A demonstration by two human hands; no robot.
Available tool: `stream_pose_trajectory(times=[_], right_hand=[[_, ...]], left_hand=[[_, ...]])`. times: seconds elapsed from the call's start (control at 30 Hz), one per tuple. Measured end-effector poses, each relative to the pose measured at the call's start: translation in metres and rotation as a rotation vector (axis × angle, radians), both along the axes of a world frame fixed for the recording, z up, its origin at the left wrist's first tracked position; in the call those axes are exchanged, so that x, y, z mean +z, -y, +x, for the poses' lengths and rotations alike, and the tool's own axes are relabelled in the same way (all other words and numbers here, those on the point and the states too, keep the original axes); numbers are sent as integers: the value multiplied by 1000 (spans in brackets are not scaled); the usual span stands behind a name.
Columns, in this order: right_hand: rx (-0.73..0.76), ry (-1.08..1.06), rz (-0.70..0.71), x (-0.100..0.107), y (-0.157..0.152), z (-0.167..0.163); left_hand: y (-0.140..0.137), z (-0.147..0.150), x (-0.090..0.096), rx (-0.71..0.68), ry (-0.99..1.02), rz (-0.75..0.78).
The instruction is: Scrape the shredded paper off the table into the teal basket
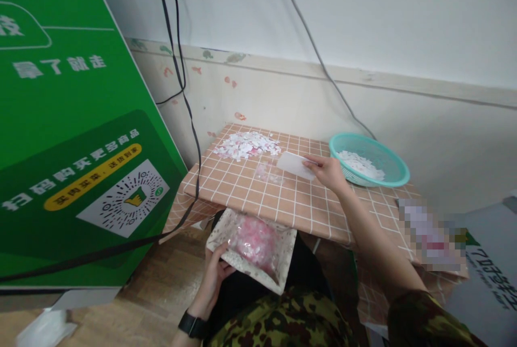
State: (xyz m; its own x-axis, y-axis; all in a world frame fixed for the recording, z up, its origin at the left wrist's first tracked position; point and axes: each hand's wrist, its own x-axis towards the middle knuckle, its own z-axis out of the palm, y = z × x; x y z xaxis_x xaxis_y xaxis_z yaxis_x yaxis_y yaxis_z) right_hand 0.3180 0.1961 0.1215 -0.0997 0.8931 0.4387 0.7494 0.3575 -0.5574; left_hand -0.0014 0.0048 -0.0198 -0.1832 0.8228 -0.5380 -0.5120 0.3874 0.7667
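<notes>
- While the left hand (pixel 217 269) clamps the tray (pixel 286 255), pink pieces (pixel 258 244) lie inside, below the near edge of the checked table (pixel 226 182).
- White scraps (pixel 246 145): piled at the table's far left.
- White card (pixel 294 165): above the table's middle, pinched by the right hand (pixel 328 170).
- Turquoise basket (pixel 393 170): table's far right.

From far off, I can see my left hand (pixel 217 276) holding a pale, spotty tray (pixel 289 254) by its side, with the thumb over the rim. The tray has four corners, sits a bit crooked, and is closer to me than the right hand (pixel 328 171). A shiny pink heap (pixel 257 236) fills its middle, just beside the left hand's fingers. My right hand pinches one end of a thin white card (pixel 293 165), which sticks out to its left.
</notes>
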Motion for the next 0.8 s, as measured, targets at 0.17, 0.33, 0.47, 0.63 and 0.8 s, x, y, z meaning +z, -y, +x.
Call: stream_pose_trajectory(times=[0.17, 0.33, 0.47, 0.63, 0.8], right_hand=[[8, -60, -71, -1, 11, 13], [-179, -130, -58, -8, 33, 23], [-92, -272, -181, -16, 47, 18], [-86, -416, -258, -17, 49, 14], [1, -395, -276, -19, 48, 3]], left_hand=[[0, 3, 9, 9, -11, -1], [-1, 3, 7, 9, -14, -6], [1, 0, -4, -20, 21, 26], [4, -1, -11, 16, 11, 63], [3, 2, 0, 34, 21, 15]])
